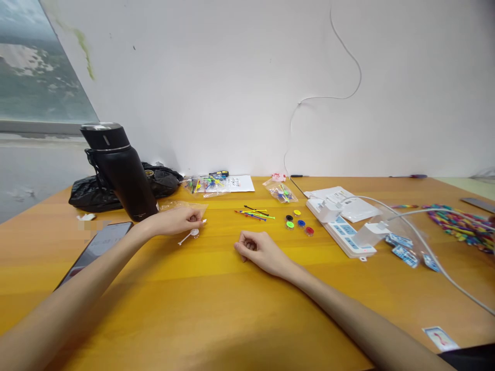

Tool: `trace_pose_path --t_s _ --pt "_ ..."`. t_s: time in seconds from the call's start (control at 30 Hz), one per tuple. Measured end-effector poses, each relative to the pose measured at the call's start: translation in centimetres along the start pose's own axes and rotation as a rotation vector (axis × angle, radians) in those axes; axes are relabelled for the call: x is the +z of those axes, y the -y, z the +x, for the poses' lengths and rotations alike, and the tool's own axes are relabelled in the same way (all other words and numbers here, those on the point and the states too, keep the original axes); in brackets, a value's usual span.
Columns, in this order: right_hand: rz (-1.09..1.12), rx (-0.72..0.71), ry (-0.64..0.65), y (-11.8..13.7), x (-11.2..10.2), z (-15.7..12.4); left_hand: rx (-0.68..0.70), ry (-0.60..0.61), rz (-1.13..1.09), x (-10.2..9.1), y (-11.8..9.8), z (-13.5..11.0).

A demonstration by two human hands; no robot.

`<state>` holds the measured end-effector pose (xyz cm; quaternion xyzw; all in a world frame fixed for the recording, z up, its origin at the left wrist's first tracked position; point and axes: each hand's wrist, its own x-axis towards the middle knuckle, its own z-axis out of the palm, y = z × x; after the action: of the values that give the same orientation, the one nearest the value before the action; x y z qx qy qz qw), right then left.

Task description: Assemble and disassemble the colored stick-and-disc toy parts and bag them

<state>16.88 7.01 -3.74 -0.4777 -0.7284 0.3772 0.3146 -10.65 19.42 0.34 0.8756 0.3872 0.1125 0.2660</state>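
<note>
Left hand: fingers pinched shut on a small white piece. At their 6 o'clock a thin white stick with a round disc end lies flat on the worktop. Right hand, at 4 o'clock: fingers curled shut.

Office; wooden desk; power strip

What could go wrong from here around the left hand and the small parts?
The small white piece by the left hand lies loose on the table; a wrist sweep might flick it away. The black bottle stands close beside that forearm and might get knocked. The coloured discs near the right hand may scatter if brushed.
</note>
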Motion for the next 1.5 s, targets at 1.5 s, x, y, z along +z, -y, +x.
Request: trace_pose_path --t_s 1.5 --pt "0.419 0.050 -0.205 -1.9 -0.2 1.4 0.059 -0.089 0.211 -0.3 2.4 0.4"
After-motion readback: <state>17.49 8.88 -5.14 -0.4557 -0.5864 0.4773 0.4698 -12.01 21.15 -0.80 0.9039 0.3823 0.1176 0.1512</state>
